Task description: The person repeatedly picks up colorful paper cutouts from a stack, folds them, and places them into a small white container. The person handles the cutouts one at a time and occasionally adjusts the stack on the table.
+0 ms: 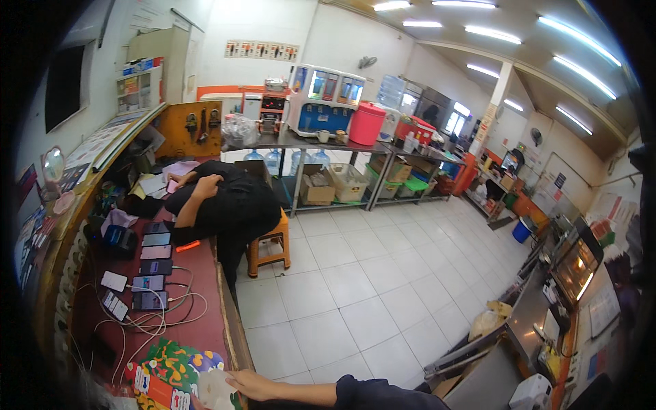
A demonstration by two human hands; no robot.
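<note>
My right hand reaches in from the lower edge, its dark-sleeved arm stretched leftward. Its fingers are closed on the edge of a colourful patterned packet with a pale white patch, at the near end of the dark red counter. Red-and-white cards lie over the packet's near left part. My left hand is not in view. Farther up the counter lie several phones in a row, some joined to white cables.
Another person in black bends over the counter beside an orange stool. A metal shelf table with a drinks dispenser and a pink bucket stands behind. Metal worktops line the right; white tiles lie between.
</note>
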